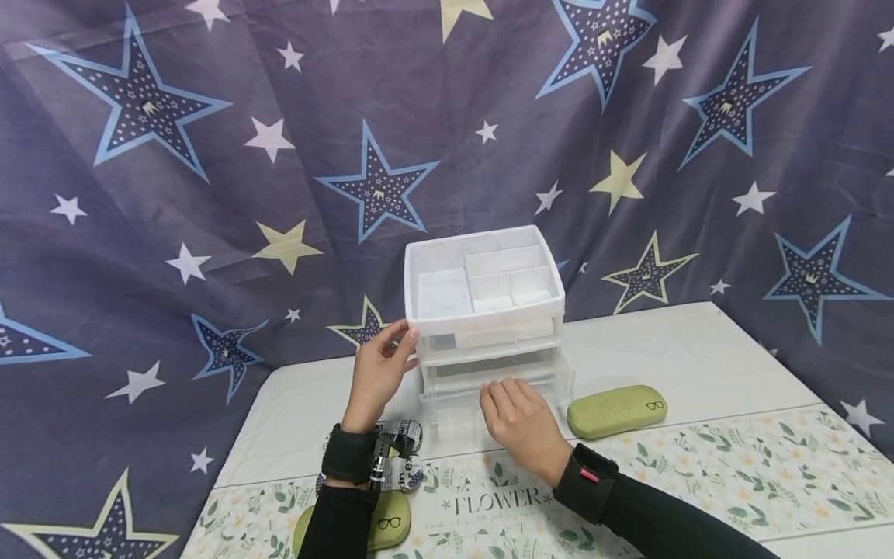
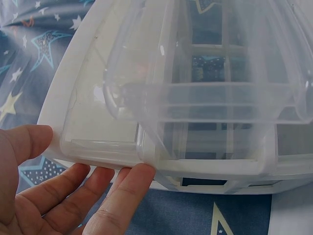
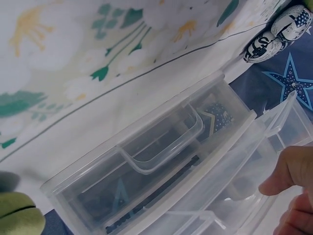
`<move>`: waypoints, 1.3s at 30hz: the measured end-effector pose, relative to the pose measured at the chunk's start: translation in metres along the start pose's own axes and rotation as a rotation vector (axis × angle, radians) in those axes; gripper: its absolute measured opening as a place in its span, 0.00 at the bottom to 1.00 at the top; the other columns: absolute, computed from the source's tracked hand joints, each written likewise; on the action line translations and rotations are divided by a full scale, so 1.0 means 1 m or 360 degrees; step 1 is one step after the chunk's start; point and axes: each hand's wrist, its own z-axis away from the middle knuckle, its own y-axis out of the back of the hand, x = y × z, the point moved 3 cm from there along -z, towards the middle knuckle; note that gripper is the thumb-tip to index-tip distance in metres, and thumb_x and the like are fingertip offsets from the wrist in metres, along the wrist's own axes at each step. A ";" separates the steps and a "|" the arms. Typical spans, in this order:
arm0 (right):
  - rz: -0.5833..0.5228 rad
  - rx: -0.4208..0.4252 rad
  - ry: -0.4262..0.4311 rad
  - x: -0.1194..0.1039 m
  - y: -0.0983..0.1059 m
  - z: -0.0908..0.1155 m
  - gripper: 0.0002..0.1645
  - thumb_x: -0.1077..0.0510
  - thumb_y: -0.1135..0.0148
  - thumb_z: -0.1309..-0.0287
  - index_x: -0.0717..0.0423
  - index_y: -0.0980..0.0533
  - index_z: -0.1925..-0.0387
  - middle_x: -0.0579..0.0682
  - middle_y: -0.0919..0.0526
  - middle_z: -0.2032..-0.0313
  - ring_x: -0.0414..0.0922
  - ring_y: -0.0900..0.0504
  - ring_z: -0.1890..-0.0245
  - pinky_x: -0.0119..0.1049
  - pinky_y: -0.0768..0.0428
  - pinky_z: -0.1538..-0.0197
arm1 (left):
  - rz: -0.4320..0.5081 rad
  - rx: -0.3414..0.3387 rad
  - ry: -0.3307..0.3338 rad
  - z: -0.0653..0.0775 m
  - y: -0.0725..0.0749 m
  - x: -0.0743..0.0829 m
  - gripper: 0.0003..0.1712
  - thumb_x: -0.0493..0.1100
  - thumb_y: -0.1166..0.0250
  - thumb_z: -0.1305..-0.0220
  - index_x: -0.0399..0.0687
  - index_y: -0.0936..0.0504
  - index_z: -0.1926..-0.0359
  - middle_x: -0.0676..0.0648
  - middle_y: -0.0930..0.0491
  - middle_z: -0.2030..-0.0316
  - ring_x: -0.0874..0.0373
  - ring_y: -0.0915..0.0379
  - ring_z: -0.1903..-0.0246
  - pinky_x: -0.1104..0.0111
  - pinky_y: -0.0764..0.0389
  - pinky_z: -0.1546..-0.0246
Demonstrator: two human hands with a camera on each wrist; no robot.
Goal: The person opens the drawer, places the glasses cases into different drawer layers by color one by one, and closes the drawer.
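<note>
A white drawer unit with clear drawers and a divided top tray stands on the table. Its middle clear drawer juts out from the frame. My right hand holds that drawer's front, fingers curled; in the right wrist view the thumb lies over the drawer's edge. At the unit's upper left side, my left hand rests with its thumb near the front corner. The left wrist view shows its extended fingers touching the white frame.
Right of the unit lies a green glasses case. A second green case is partly under my left forearm, near black-and-white printed rounded items. A floral runner crosses the white table; a starry cloth hangs behind.
</note>
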 end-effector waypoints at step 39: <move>-0.0103 -0.0025 -0.0035 -0.009 0.028 0.008 0.25 0.72 0.63 0.23 0.68 0.16 0.59 0.56 0.17 0.67 0.49 0.19 0.67 0.40 0.13 0.58 | 0.0026 -0.0006 0.0009 0.000 0.000 0.000 0.30 0.52 0.34 0.28 0.41 0.24 0.33 0.38 0.21 0.41 0.42 0.17 0.49 0.65 0.11 0.53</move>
